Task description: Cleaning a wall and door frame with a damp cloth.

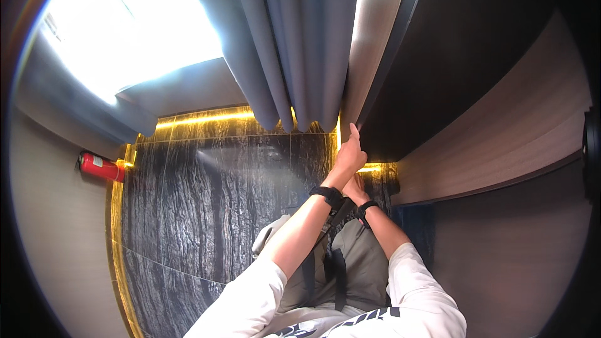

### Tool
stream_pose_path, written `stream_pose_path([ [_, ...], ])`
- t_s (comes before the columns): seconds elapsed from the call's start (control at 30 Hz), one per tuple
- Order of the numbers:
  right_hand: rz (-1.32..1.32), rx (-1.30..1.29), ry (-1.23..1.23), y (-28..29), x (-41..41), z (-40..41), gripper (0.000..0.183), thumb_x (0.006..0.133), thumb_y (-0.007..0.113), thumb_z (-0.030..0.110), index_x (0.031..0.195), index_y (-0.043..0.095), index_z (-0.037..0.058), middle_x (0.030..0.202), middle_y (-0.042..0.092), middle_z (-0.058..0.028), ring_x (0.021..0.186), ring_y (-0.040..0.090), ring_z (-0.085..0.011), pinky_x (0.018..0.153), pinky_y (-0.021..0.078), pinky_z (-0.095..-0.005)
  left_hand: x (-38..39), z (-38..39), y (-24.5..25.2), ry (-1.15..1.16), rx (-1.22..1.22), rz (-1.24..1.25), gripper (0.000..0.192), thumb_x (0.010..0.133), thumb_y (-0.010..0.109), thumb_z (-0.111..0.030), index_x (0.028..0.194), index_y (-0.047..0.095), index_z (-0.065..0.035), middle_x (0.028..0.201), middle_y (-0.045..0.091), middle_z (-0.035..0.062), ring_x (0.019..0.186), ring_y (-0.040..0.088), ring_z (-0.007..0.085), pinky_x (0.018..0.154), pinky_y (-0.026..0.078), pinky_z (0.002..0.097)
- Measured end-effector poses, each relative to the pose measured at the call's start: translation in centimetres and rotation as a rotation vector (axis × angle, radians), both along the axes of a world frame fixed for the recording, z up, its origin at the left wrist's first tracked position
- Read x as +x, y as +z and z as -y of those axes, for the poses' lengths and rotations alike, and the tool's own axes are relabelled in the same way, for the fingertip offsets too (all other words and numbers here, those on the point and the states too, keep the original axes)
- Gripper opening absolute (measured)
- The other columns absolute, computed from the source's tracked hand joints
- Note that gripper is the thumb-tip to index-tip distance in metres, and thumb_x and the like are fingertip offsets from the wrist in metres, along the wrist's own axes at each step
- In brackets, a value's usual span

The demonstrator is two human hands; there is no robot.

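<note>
My left hand [351, 154] reaches forward with its index finger extended and the other fingers curled. The fingertip is at the lower corner of a tall dark panel [450, 56], beside its wood-toned edge strip [375, 51]; contact cannot be made out. Nothing shows in this hand. Just below and behind it is my right hand [356, 189], partly covered by the left wrist, its fingers hidden. Black bands circle both wrists: the left wristband [330, 195] and the right wristband [365, 211]. Grey-blue curtain folds [300, 47] hang left of the panel, ending above my left hand.
Dark veined tile floor [197, 216] spreads to the left, edged by yellow strip lighting [206, 119]. A red fire extinguisher [101, 167] is by the left wall. Bright window light [136, 23] enters at upper left. A curved wood-toned panel [497, 122] bounds the right side.
</note>
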State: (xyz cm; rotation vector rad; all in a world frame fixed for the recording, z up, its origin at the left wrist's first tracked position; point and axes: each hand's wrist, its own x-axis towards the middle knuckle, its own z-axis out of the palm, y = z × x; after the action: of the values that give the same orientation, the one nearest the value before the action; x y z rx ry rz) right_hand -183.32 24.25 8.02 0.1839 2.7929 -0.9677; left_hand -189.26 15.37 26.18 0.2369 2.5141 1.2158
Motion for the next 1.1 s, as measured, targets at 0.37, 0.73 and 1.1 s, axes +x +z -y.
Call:
stream_pose_path([
  [0.37, -0.397, 0.045, 0.291, 13.5, 2.3, -3.1, 0.067, 0.075, 0.056, -0.012, 0.139, 0.055, 0.0058, 0.141, 0.056, -0.0199, 0.111, 0.062, -0.0404, 0.098, 0.0502, -0.0459, -0.2, 4.0, -0.6, 0.309, 0.107, 0.245, 0.053, 0.082, 0.063, -0.023, 0.132, 0.063, -0.0067, 0.123, 0.069, 0.0189, 0.119, 0.064, 0.034, 0.101, 0.05, 0.0422],
  [0.73, -0.373, 0.054, 0.512, 32.7, 4.4, -1.2, 0.057, 0.079, 0.055, -0.008, 0.133, 0.063, 0.0082, 0.143, 0.058, -0.0142, 0.111, 0.061, -0.0351, 0.097, 0.0493, -0.0433, 5.6, 13.9, 11.8, 0.265, -0.05, 0.139, 0.043, 0.087, 0.061, -0.026, 0.124, 0.066, -0.0066, 0.116, 0.071, 0.0183, 0.109, 0.068, 0.0348, 0.095, 0.053, 0.0423],
  [1.1, -0.409, -0.069, 0.551, 55.1, 6.5, 3.2, 0.062, 0.076, 0.057, -0.006, 0.137, 0.059, 0.0045, 0.141, 0.058, -0.018, 0.112, 0.061, -0.0391, 0.101, 0.0484, -0.0443, 11.2, 15.0, 32.6, 0.219, 0.061, 0.183, 0.059, 0.101, 0.053, -0.05, 0.124, 0.064, 0.003, 0.112, 0.072, 0.0218, 0.11, 0.069, 0.0299, 0.093, 0.053, 0.0369],
])
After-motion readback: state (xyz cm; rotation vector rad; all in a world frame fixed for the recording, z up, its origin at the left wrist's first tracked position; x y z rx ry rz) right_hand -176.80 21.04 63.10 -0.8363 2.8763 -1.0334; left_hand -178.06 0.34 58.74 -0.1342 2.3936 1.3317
